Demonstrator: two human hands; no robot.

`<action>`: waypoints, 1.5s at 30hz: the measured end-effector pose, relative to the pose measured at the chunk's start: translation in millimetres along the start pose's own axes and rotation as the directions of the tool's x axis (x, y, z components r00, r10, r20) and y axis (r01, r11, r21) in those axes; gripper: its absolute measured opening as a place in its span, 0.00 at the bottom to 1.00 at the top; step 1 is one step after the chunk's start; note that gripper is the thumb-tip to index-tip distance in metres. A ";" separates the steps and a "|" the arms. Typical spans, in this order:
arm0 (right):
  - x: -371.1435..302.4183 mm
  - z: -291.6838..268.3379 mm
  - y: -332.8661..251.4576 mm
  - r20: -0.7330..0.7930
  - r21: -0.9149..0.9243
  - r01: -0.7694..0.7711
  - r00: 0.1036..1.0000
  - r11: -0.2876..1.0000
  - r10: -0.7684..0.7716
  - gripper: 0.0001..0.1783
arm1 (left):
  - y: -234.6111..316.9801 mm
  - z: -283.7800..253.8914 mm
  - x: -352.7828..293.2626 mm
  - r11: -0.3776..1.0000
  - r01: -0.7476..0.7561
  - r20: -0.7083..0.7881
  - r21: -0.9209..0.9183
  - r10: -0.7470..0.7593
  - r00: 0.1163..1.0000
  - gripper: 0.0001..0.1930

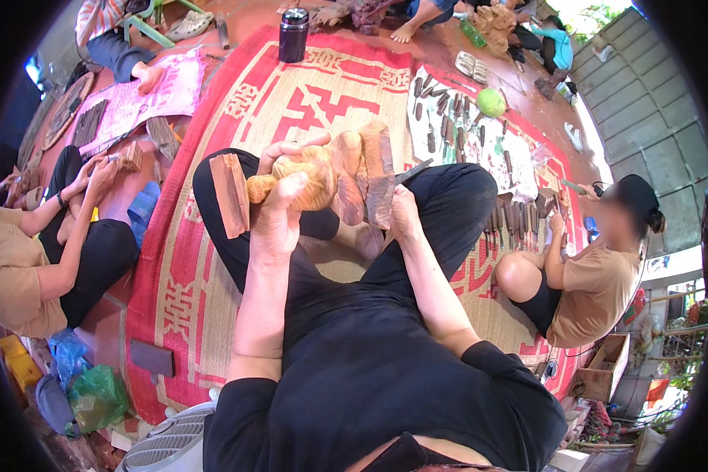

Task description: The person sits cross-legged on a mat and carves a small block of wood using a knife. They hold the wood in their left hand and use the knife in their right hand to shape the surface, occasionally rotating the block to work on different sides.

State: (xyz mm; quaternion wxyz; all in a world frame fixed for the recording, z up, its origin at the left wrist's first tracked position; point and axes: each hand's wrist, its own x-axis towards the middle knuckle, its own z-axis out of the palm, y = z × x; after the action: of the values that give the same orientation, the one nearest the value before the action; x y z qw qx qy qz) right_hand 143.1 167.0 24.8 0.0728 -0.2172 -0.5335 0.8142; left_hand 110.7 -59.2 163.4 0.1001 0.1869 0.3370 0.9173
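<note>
A partly shaped wood carving (311,177) is raised over my crossed legs, with rounded pale forms in its middle and rough reddish blocks at both ends. My left hand (279,197) is closed round its left part, thumb in front and fingers behind. At the right end block, my right hand (405,211) is closed on a carving tool. Its flat grey blade (414,171) sticks out past my fingers toward the upper right, beside the block. The handle is hidden in my grip, and I cannot tell whether the blade touches the wood.
A red and straw-coloured mat (185,259) lies under me. Several carving tools rest on a white cloth (499,169) at the right, near a round green fruit (491,102). A dark tumbler (293,35) stands ahead. Co-workers sit at left (23,267) and right (602,283).
</note>
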 end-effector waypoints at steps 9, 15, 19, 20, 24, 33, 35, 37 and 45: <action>5.1 15.5 -50.6 0.032 0.021 0.097 0.995 0.995 -0.097 0.06 | -7.6 -13.9 21.5 0.998 0.051 -0.131 -0.027 -0.055 0.990 0.17; 21.3 9.1 -54.9 -0.039 -0.014 0.075 0.996 0.997 -0.076 0.07 | -24.0 -19.6 44.4 0.999 0.047 -0.204 0.015 -0.043 0.978 0.16; 37.0 3.5 -47.0 -0.075 -0.036 0.034 0.997 0.999 -0.036 0.07 | -44.6 -33.5 62.1 0.989 0.071 -0.297 0.130 -0.030 0.955 0.15; 40.8 1.8 -45.6 -0.065 -0.030 0.026 0.998 0.999 -0.028 0.07 | -49.9 -37.1 65.2 0.986 0.083 -0.325 0.143 -0.032 0.945 0.15; 54.9 -1.6 -39.9 -0.046 0.015 0.020 0.999 1.000 -0.020 0.06 | -78.0 -61.1 74.6 0.967 0.115 -0.415 0.229 -0.010 0.910 0.17; 100.2 30.8 -19.6 -0.052 0.036 -0.017 0.998 0.999 0.019 0.07 | -135.5 -111.2 75.5 0.883 0.160 -0.566 0.441 0.136 0.813 0.22; 113.1 37.4 -5.6 -0.044 0.022 -0.041 0.998 0.999 0.042 0.06 | -146.7 -129.0 67.7 0.889 0.134 -0.552 0.438 0.148 0.820 0.24; 122.1 35.8 10.3 -0.040 0.013 -0.068 0.997 0.998 0.068 0.07 | -146.8 -131.9 65.8 0.881 0.267 -0.628 0.391 0.044 0.777 0.27; 129.3 28.4 39.6 -0.132 0.046 -0.185 0.973 0.982 0.189 0.07 | -164.9 -169.1 47.6 0.801 0.392 -0.580 0.453 -0.069 0.811 0.25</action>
State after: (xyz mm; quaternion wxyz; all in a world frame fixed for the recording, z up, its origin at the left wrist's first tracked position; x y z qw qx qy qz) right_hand 19.6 171.9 -37.1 0.0355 -0.3200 -0.4907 0.8097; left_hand 7.6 -18.6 -50.4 0.0591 -0.1009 0.6223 0.7740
